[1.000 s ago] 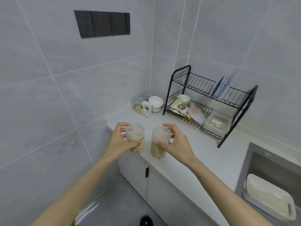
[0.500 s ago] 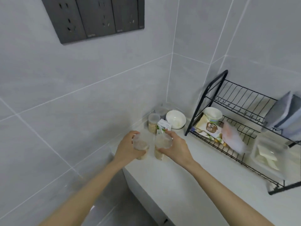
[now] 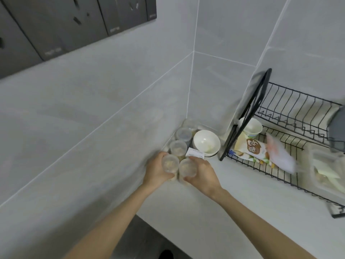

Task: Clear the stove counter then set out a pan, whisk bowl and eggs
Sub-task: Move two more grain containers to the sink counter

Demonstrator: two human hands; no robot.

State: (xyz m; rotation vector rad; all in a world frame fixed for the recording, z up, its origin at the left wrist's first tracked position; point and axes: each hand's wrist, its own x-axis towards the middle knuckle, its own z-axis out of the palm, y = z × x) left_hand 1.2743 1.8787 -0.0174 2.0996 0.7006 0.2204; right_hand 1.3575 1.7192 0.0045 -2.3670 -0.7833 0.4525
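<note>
My left hand [image 3: 155, 171] grips a clear plastic jar of grain [image 3: 169, 164], and my right hand [image 3: 202, 173] grips a second, similar jar [image 3: 187, 168]. The two jars stand side by side, touching, low over the white counter [image 3: 214, 217] near the wall corner. Just behind them are two more clear jars [image 3: 178, 148] and a small white carton [image 3: 195, 153]. A white bowl [image 3: 206, 143] sits in the corner beside the carton.
A black wire dish rack [image 3: 280, 139] stands to the right, holding a white cup [image 3: 251, 128], snack packets [image 3: 252, 149] and a clear container [image 3: 326, 172]. Grey tiled walls close the corner; dark wall sockets [image 3: 74, 23] hang upper left.
Both hands have carried the jars forward from the counter's front edge to the corner, next to the other jars and carton. My view has moved closer.
</note>
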